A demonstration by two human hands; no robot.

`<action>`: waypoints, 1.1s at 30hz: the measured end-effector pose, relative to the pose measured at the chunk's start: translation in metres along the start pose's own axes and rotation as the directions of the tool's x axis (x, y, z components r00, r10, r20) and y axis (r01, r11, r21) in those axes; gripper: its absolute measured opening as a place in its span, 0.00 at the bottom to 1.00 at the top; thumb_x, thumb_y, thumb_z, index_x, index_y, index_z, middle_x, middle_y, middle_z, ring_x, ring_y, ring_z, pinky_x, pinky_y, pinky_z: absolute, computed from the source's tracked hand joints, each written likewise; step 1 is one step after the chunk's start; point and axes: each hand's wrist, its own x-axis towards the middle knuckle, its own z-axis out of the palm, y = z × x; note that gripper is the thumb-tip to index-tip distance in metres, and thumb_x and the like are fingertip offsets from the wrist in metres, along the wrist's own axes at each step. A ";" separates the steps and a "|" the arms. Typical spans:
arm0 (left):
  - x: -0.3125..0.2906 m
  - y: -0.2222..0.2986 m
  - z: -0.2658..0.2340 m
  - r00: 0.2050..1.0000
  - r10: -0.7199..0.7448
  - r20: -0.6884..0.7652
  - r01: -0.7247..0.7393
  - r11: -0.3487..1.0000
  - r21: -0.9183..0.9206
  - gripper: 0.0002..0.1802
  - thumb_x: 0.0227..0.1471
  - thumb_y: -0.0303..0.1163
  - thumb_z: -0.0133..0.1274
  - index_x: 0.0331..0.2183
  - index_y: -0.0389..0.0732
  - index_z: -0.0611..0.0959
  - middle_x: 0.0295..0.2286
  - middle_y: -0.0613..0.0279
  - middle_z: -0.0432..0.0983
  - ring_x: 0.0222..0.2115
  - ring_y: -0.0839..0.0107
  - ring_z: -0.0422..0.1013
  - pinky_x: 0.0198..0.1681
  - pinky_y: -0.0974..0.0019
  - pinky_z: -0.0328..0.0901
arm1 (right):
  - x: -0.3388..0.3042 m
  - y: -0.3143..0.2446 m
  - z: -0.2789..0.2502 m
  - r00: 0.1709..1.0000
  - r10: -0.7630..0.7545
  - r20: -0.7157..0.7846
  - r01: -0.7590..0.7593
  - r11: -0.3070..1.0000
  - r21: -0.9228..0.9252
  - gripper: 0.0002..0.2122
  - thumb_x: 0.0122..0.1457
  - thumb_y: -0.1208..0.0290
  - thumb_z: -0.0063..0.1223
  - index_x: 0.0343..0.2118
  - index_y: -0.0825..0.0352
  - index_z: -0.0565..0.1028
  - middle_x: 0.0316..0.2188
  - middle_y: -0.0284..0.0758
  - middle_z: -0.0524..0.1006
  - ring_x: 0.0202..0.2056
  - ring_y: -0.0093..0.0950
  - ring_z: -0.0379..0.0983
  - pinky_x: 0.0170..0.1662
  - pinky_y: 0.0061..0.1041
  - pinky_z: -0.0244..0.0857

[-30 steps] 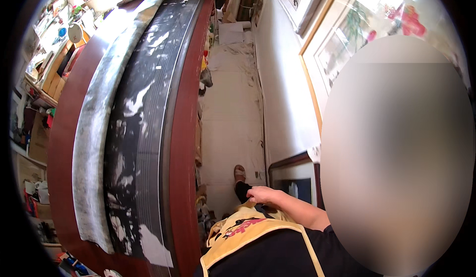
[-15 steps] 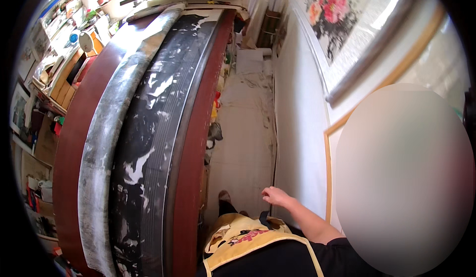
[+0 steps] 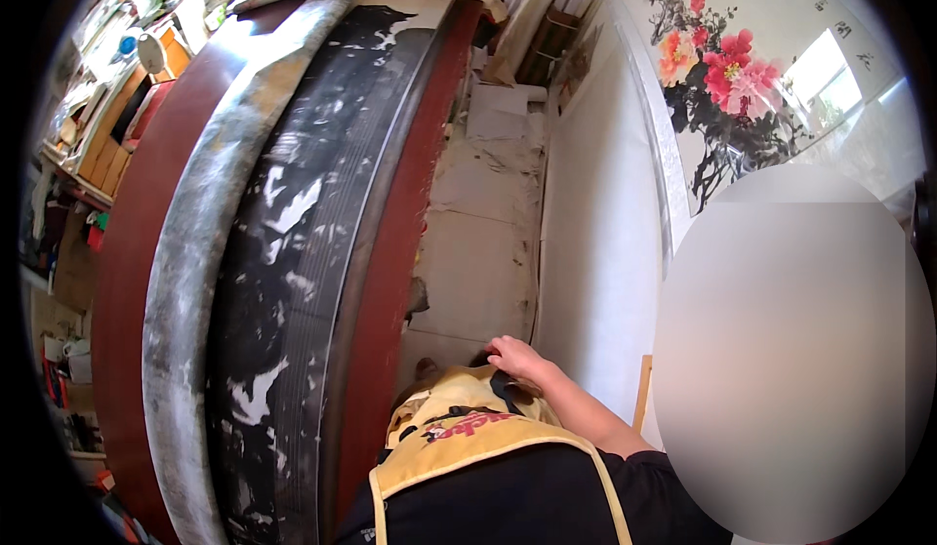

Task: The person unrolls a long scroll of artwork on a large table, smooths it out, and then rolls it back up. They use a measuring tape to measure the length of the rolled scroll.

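Observation:
My right hand (image 3: 515, 360) hangs in front of my yellow apron (image 3: 478, 433), its fingers loosely curled and nothing showing in them. It is apart from the table and the wall panel. My left hand is out of view. At my left runs a long dark red table (image 3: 132, 282). A black, patchy sheet with white marks and thin lines (image 3: 293, 291) lies along it, and beside that sheet stretches a long grey mottled roll or folded strip (image 3: 181, 282).
A narrow tiled aisle (image 3: 478, 262) runs ahead between table and a white panel (image 3: 595, 242). Papers (image 3: 498, 111) and wrapped rolls (image 3: 532, 23) stand at its far end. A framed flower painting (image 3: 732, 67) hangs right. Cluttered shelves (image 3: 107, 150) line the far left. A blurred patch covers the lower right.
My view has shifted forward and turned to the right, with more of the flower painting showing. My right hand has come closer to the apron.

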 end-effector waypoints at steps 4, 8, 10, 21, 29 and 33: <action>0.048 0.016 -0.027 0.971 0.017 0.240 -0.017 1.000 -0.004 0.26 0.52 0.41 0.56 0.49 0.36 0.77 0.42 0.44 0.78 0.44 0.54 0.74 0.49 0.56 0.67 | 0.046 0.026 -0.029 0.991 0.008 0.132 -0.011 1.000 0.018 0.17 0.59 0.61 0.54 0.48 0.63 0.75 0.45 0.44 0.75 0.49 0.42 0.72 0.52 0.38 0.66; 0.105 0.032 -0.038 0.889 0.028 0.457 -0.021 1.000 -0.020 0.26 0.51 0.40 0.56 0.49 0.36 0.77 0.41 0.44 0.78 0.44 0.55 0.75 0.49 0.56 0.68 | 0.104 0.063 -0.070 0.973 -0.051 0.223 0.056 0.998 -0.018 0.17 0.58 0.61 0.55 0.48 0.63 0.76 0.46 0.44 0.77 0.49 0.42 0.73 0.53 0.38 0.66; 0.124 0.038 -0.035 0.833 0.045 0.551 -0.014 0.998 -0.060 0.26 0.51 0.40 0.56 0.49 0.36 0.77 0.41 0.43 0.79 0.43 0.55 0.75 0.48 0.57 0.68 | 0.133 0.068 -0.109 0.971 -0.095 0.221 0.102 0.995 -0.019 0.17 0.57 0.62 0.55 0.47 0.63 0.77 0.46 0.44 0.78 0.49 0.42 0.73 0.53 0.38 0.67; 0.217 0.215 -0.151 0.887 -0.179 0.426 0.014 0.932 0.361 0.13 0.53 0.38 0.50 0.30 0.37 0.81 0.29 0.43 0.79 0.34 0.46 0.76 0.35 0.50 0.70 | 0.231 0.013 -0.466 0.802 -0.300 -0.517 0.486 0.830 0.272 0.12 0.61 0.70 0.54 0.47 0.66 0.76 0.41 0.35 0.77 0.41 0.26 0.75 0.45 0.24 0.70; 0.263 0.325 -0.308 0.132 0.501 -0.855 -0.107 0.865 0.491 0.20 0.55 0.44 0.56 0.42 0.38 0.81 0.39 0.53 0.81 0.44 0.53 0.75 0.53 0.49 0.66 | 0.168 -0.132 -0.654 -0.022 -0.646 -0.763 0.876 0.356 -0.327 0.22 0.64 0.57 0.49 0.50 0.74 0.72 0.46 0.41 0.76 0.40 0.23 0.72 0.45 0.19 0.64; 0.240 0.351 -0.344 -0.305 0.613 -0.729 -0.282 0.673 0.684 0.21 0.55 0.45 0.56 0.42 0.38 0.80 0.39 0.53 0.80 0.45 0.53 0.75 0.53 0.48 0.65 | 0.154 -0.166 -0.711 -0.301 -0.786 -0.539 0.811 0.086 -0.579 0.23 0.64 0.57 0.49 0.50 0.74 0.72 0.46 0.41 0.76 0.41 0.23 0.72 0.46 0.20 0.64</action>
